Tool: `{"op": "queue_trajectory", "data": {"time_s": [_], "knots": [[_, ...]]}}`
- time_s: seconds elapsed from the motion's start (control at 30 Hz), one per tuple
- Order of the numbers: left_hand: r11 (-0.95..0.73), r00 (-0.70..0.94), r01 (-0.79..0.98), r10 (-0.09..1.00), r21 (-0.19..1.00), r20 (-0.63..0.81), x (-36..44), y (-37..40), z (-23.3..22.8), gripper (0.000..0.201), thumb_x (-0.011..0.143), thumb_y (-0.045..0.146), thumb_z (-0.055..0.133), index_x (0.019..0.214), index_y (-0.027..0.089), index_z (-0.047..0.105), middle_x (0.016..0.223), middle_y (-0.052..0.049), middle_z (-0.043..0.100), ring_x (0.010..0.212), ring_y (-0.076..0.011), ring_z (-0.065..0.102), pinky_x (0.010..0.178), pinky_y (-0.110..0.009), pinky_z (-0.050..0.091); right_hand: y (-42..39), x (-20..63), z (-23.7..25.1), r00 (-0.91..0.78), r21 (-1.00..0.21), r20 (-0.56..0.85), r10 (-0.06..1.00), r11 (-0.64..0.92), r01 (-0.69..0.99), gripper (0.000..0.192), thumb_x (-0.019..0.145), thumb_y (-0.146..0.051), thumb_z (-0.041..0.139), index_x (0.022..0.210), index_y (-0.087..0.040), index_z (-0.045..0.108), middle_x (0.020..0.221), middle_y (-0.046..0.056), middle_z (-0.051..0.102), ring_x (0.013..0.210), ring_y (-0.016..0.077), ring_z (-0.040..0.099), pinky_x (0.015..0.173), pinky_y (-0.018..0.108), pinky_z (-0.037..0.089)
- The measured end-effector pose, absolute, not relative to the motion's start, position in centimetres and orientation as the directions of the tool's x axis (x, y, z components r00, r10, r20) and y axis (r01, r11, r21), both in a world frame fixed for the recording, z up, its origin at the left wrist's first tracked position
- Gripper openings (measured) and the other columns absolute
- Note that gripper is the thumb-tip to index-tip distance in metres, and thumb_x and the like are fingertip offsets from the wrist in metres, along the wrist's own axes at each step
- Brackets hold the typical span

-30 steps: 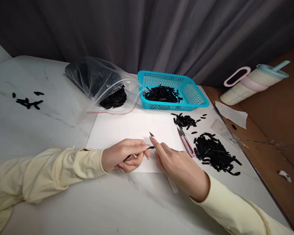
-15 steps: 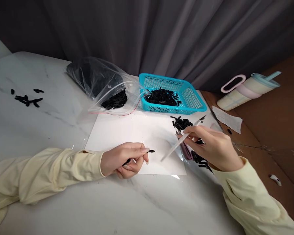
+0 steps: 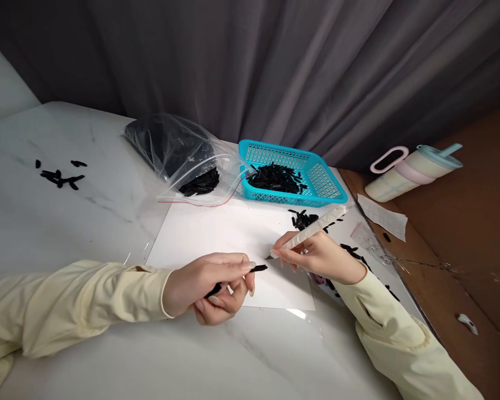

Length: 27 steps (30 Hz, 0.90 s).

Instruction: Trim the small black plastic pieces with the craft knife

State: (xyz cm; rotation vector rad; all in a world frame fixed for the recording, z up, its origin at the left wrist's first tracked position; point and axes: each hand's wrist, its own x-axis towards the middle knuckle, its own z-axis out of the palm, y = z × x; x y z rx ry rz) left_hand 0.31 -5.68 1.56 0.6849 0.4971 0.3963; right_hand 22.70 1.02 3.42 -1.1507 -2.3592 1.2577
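Observation:
My left hand [image 3: 216,286] is closed, pinching a small black strip [image 3: 259,268] between thumb and forefinger. Another black piece [image 3: 213,290] shows inside its curled fingers. My right hand [image 3: 316,255] holds a craft knife with a pale wrapped handle [image 3: 316,228] like a pen. The knife's blade tip [image 3: 269,257] is just right of the strip and apart from it. Under both hands lies a white sheet [image 3: 216,228]. A heap of black pieces [image 3: 303,220] sits beyond my right hand, and more pieces [image 3: 354,253] lie to its right.
A blue basket [image 3: 295,198] with black pieces stands at the back, beside a clear zip bag [image 3: 183,144] of such pieces. Several loose pieces [image 3: 60,178] lie far left. A tumbler [image 3: 412,172] and a paper slip [image 3: 383,216] are at the right.
My right hand has moved left and turned the craft knife, so its blade now points toward the strip. My left hand keeps its pinch, with more of the strip showing.

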Motion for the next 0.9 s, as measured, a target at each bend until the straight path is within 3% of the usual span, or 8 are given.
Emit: {"op": "queue_trajectory", "data": {"time_s": [0.13,0.4,0.6,0.67,0.8,0.9], "knots": [[0.699,0.802,-0.182,0.513,0.692,-0.308,0.3,-5.9,1.6,0.030,0.088,0.046,0.040,0.077,0.018,0.045,0.045,0.010,0.028,0.030,-0.0011,0.016,0.029,-0.010,0.014,0.9,22.7,3.7,-0.633,-0.784,-0.228,0.740,0.247,0.570,0.016,0.078,-0.028,0.060,0.079,-0.014,0.068,0.056,0.001,0.063,0.049,0.0112,0.059,0.046,0.020,0.047],[0.693,0.789,-0.104,0.494,0.714,-0.364,0.4,-5.8,2.3,0.031,0.087,0.046,0.041,0.073,0.019,0.039,0.044,0.010,0.025,0.031,-0.0021,0.016,0.029,-0.011,0.011,0.8,22.5,3.6,-0.516,-0.837,-0.323,0.794,0.015,0.547,0.014,0.069,-0.025,0.070,0.072,-0.011,0.072,0.055,0.005,0.067,0.051,0.0140,0.063,0.051,0.022,0.053],[0.678,0.767,-0.083,0.511,0.730,-0.388,0.4,-5.7,2.7,0.028,0.090,0.041,0.035,0.073,0.019,0.038,0.049,0.009,0.021,0.033,-0.0021,0.016,0.031,-0.012,0.011,-0.2,22.3,6.5,-0.378,-0.811,-0.334,0.863,-0.058,0.583,0.017,0.065,-0.031,0.073,0.075,-0.017,0.074,0.062,0.003,0.069,0.040,0.0107,0.056,0.031,0.018,0.042],[0.666,0.760,-0.082,0.523,0.741,-0.387,0.3,-5.9,2.8,0.027,0.092,0.039,0.033,0.074,0.019,0.038,0.052,0.009,0.021,0.034,-0.0017,0.017,0.032,-0.012,0.011,-0.9,22.2,7.7,-0.368,-0.815,-0.325,0.871,-0.061,0.576,0.018,0.065,-0.032,0.074,0.078,-0.019,0.074,0.075,0.005,0.072,0.051,0.0145,0.063,0.037,0.020,0.047],[0.634,0.747,-0.088,0.552,0.768,-0.370,0.4,-6.3,2.6,0.026,0.093,0.039,0.032,0.076,0.019,0.037,0.054,0.009,0.021,0.035,-0.0008,0.017,0.034,-0.013,0.010,-2.3,21.4,8.8,-0.441,-0.895,-0.301,0.846,-0.090,0.437,0.008,0.066,-0.029,0.074,0.066,-0.021,0.072,0.091,0.005,0.072,0.088,0.0228,0.067,0.070,0.025,0.056],[0.627,0.750,-0.068,0.545,0.776,-0.375,0.4,-6.4,2.5,0.027,0.093,0.041,0.032,0.076,0.019,0.035,0.053,0.010,0.020,0.035,-0.0008,0.016,0.034,-0.013,0.010,-3.1,20.9,8.6,-0.463,-0.905,-0.323,0.826,-0.127,0.405,0.014,0.068,-0.030,0.073,0.059,-0.020,0.067,0.089,0.005,0.072,0.090,0.0234,0.067,0.077,0.028,0.054]]}}
